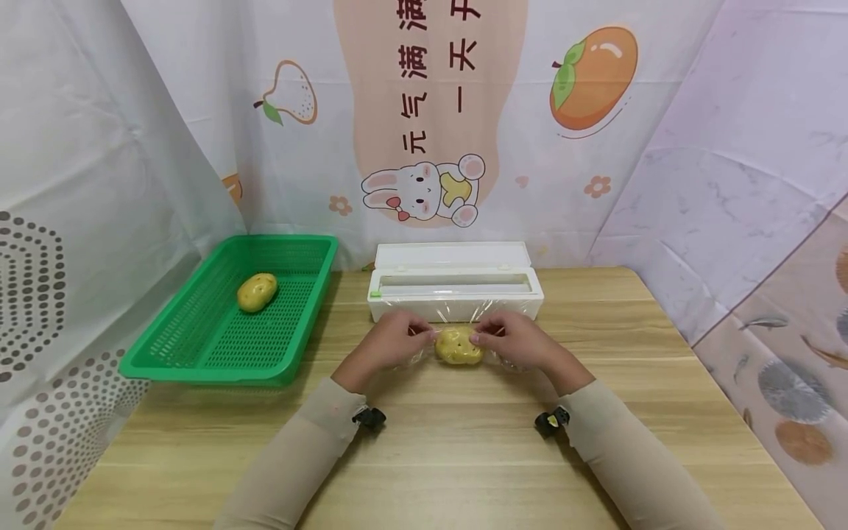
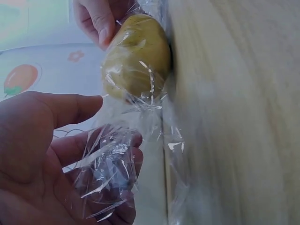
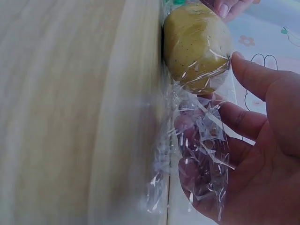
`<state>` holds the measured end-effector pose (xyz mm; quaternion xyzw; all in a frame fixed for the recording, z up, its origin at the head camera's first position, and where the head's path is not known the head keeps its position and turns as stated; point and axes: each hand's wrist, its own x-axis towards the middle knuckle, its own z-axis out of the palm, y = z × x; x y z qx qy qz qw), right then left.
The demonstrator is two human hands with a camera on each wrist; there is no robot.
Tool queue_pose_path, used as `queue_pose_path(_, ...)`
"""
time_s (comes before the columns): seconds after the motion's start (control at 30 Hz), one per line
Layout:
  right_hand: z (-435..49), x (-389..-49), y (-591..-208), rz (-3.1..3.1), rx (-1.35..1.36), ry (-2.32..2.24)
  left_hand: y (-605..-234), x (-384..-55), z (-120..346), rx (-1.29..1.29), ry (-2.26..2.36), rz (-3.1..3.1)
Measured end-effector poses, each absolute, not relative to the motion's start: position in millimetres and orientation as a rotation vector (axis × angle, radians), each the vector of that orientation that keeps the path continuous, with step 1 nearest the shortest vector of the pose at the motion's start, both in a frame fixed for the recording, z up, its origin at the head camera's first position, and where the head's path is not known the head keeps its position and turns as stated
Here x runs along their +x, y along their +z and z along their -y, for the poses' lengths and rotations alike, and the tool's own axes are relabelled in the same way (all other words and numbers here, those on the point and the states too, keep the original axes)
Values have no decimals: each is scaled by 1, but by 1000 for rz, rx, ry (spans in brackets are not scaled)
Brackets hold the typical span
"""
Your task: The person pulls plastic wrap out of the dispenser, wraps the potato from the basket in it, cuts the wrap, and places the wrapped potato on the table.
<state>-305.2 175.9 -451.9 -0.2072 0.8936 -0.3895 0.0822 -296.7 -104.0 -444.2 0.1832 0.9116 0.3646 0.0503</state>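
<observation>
A yellow potato [image 1: 458, 347] lies on the table in front of the cling film box [image 1: 457, 287], with clear cling film [image 3: 206, 140] around it and trailing off both ends. My left hand [image 1: 395, 340] is at its left end. In the left wrist view that hand's thumb stands apart from its fingers, and loose film [image 2: 110, 164] drapes over the fingers. My right hand [image 1: 517, 340] is at the other end. Its thumb tip is right at the wrapped potato [image 3: 197, 47], while its fingers reach behind the film.
A green plastic basket [image 1: 306, 324] stands at the left with another potato [image 1: 257, 292] inside. The white box has its lid [image 1: 453, 255] raised, and film stretches from its front edge toward the potato. A printed curtain [image 1: 298, 169] hangs behind the wooden table [image 1: 457, 456].
</observation>
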Motion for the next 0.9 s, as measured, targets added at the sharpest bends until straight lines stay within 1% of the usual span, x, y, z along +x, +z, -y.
queue_pose_path(0.53, -174, -300, -432, -2821, -641, -1084, -425, -297, 121, 468, 1087, -2890)
queue_pose_path(0.9, -152, -305, -421, -2881, -719, -1112, -412, -301, 141, 217, 1272, -3059)
